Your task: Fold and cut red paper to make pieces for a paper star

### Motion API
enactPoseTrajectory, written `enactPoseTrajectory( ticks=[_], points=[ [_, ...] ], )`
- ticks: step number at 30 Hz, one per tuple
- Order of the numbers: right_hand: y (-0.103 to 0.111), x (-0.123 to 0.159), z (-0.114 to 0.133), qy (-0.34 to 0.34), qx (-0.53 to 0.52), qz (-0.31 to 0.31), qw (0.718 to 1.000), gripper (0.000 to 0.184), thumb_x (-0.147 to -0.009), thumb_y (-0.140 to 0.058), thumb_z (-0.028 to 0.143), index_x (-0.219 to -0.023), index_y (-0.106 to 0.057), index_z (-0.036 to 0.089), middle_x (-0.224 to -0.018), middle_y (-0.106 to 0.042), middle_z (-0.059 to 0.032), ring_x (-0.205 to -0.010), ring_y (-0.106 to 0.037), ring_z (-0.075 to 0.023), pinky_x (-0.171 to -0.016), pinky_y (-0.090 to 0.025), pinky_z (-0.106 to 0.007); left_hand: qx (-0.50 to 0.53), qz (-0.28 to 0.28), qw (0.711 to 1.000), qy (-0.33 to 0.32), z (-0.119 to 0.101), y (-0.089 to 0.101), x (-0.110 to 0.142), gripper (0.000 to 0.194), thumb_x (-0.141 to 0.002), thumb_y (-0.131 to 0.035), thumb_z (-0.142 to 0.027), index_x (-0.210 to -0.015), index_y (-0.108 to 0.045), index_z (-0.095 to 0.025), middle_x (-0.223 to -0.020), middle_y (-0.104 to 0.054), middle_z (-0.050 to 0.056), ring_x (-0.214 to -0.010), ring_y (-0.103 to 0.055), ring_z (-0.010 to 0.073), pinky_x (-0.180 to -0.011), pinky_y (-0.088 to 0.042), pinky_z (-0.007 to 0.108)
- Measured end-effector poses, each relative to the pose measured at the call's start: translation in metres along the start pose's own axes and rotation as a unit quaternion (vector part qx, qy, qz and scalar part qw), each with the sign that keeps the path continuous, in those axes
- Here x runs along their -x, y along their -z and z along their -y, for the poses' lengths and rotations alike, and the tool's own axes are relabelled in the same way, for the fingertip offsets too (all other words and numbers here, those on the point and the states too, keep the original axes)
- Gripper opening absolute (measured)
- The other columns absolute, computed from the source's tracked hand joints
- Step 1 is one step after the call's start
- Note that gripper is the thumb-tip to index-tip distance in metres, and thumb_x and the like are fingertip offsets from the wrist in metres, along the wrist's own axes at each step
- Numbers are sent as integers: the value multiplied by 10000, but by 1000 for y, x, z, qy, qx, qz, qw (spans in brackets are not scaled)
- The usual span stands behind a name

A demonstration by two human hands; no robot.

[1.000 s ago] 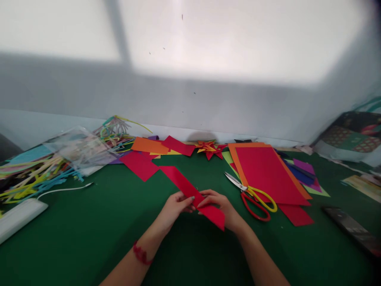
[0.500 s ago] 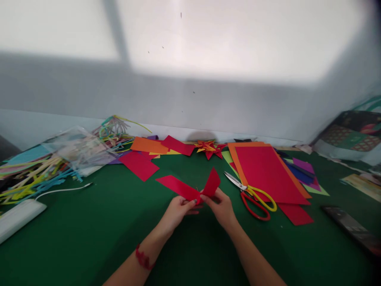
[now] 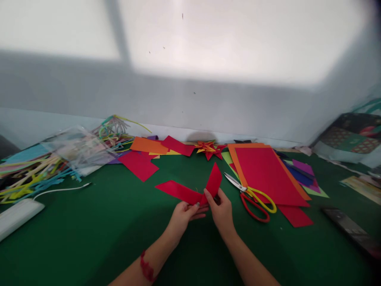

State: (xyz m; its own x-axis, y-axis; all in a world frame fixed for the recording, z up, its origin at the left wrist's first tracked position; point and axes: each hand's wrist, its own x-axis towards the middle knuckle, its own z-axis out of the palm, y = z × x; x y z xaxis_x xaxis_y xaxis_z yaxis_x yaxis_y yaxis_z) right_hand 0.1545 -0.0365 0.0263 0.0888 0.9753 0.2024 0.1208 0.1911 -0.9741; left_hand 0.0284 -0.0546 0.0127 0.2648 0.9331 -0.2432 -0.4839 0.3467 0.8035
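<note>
A red paper strip (image 3: 178, 190), bent into a wide V, is held above the green table between both hands. My left hand (image 3: 183, 217) pinches it from below near the bend, thumb on top. With thumb and fingers closed, my right hand (image 3: 220, 209) grips the strip beside the fold, where one arm rises up to the right. The fingers partly hide the bend. Closest to my right hand lie scissors (image 3: 244, 189) with one yellow and one red handle, blades apart.
Red sheets (image 3: 266, 171) over orange ones lie at the right, with a dark phone (image 3: 348, 226) beyond. Folded paper stars (image 3: 208, 147) sit by the wall. Loose red paper (image 3: 139, 165), coloured strips (image 3: 44, 171), a plastic sleeve (image 3: 83, 147) and a white power strip (image 3: 19, 216) are leftward.
My right hand has slid slightly up the strip's right arm, which now stands a bit higher. My left hand has shifted slightly right and down, still pinching near the bend.
</note>
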Motion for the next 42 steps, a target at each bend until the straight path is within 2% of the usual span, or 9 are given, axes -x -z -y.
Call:
enactPoseTrajectory(
  ticks=[5,9,17,25,28,30,33,35,42],
  points=[
    [0,1,-3,11,29,-10,999,176,-757,-541,328,-807,-563,161,-685,-587,-7,-620,-544,-149,-561,-435,-229,0,-15,1000,-16,1,-6,2,396,-675,-655,-305,-956,-564,-42,-934,-646,188,-902,-597,291,-801,-461,405],
    [-1,3,-2,18,41,-14,999,182,-757,-541,331,-804,-562,157,-671,-577,-11,-610,-541,-152,-535,-430,-227,-41,-37,998,-40,-1,-10,4,393,-630,-691,-304,-915,-575,-60,-904,-661,163,-878,-607,285,-767,-477,391],
    [-4,6,1,18,42,-29,999,230,-749,-539,353,-849,-583,151,-718,-610,-35,-657,-559,-172,-589,-446,-255,-68,-36,997,-31,-3,-11,6,348,-685,-634,-332,-905,-599,-64,-854,-677,139,-846,-623,255,-758,-486,365],
    [-7,3,-6,-29,-57,-22,998,214,-725,-576,339,-847,-575,163,-736,-621,-22,-668,-566,-163,-607,-456,-258,-78,-59,994,-44,2,-9,1,358,-681,-631,-327,-900,-596,-46,-799,-685,139,-785,-640,251,-732,-500,365],
    [-8,-3,-12,-52,-115,-2,992,233,-702,-606,326,-872,-557,175,-789,-626,-19,-720,-574,-162,-646,-456,-259,-88,-58,992,-62,1,-7,0,358,-688,-623,-318,-931,-586,-58,-816,-684,131,-797,-637,255,-734,-497,366],
    [-7,-5,-15,-70,-130,37,988,239,-696,-615,322,-879,-560,178,-801,-627,-19,-715,-573,-158,-615,-452,-244,-96,-52,991,-72,-3,-6,0,337,-698,-612,-314,-929,-587,-69,-815,-686,122,-801,-636,253,-738,-495,359],
    [-4,-6,-17,-94,-108,91,985,186,-703,-606,335,-781,-580,168,-646,-599,7,-516,-517,-117,-445,-387,-205,-103,-44,991,-73,-8,-5,1,322,-701,-607,-315,-919,-589,-79,-801,-688,115,-780,-642,246,-736,-494,355],
    [-3,-4,-18,-97,-100,99,985,182,-709,-599,343,-748,-582,166,-597,-582,15,-459,-479,-103,-403,-347,-199,-106,-44,991,-70,-11,-4,1,321,-693,-614,-317,-906,-591,-77,-782,-689,116,-750,-647,241,-726,-497,357],
    [-3,-2,-12,-58,-84,86,991,214,-713,-592,358,-767,-591,151,-693,-626,-26,-627,-557,-161,-554,-432,-251,-119,-41,990,-61,-12,-3,3,307,-686,-618,-316,-874,-597,-74,-752,-689,115,-733,-647,236,-726,-492,358]
  ],
)
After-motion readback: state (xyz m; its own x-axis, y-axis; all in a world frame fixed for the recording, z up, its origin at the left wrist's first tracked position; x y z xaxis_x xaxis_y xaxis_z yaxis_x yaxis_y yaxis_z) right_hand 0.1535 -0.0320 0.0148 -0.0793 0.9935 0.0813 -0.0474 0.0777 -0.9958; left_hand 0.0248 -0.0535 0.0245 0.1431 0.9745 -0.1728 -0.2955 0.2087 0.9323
